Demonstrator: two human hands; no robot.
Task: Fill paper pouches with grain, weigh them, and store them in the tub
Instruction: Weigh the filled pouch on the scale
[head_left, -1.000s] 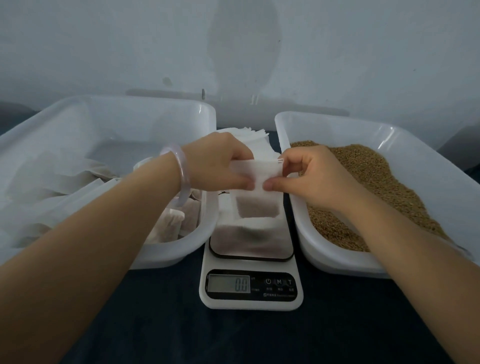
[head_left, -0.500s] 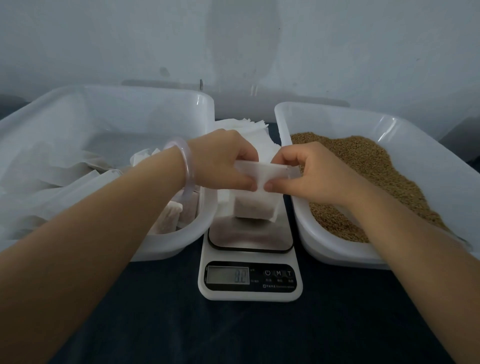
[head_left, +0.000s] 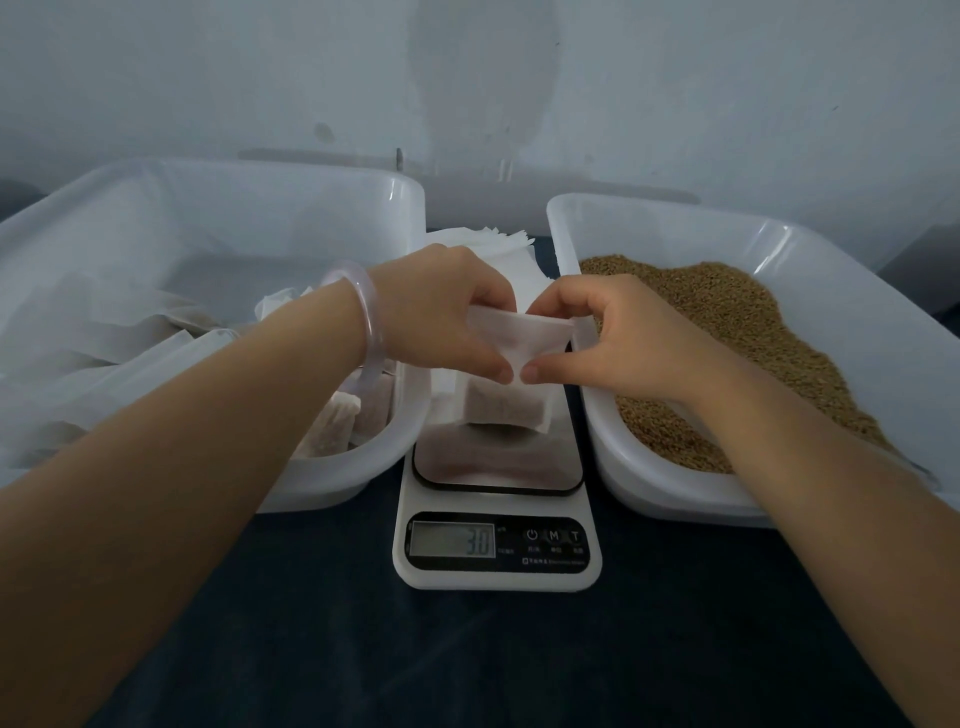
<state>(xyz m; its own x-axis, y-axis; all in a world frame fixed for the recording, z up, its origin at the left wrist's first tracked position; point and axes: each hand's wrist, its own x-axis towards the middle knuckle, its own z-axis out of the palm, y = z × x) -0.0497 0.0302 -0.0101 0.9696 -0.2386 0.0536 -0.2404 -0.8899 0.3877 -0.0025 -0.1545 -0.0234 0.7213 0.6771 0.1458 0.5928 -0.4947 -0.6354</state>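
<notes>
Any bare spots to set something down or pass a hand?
Free: dark tabletop in front of the scale and before the storage tub and grain tub. Crowded: between the tubs, left hand and right hand pinch a pouch on the scale, empty pouches stacked behind.

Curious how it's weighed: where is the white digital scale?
Head view, centre: the white digital scale sits between the white plastic tub of pouches, left, and the white plastic tub of brown grain, right.

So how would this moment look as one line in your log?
step: weighing | left hand, right hand: pinch pouch top | pouch: part-filled, on scale | left tub: filled pouches | right tub: grain
</notes>
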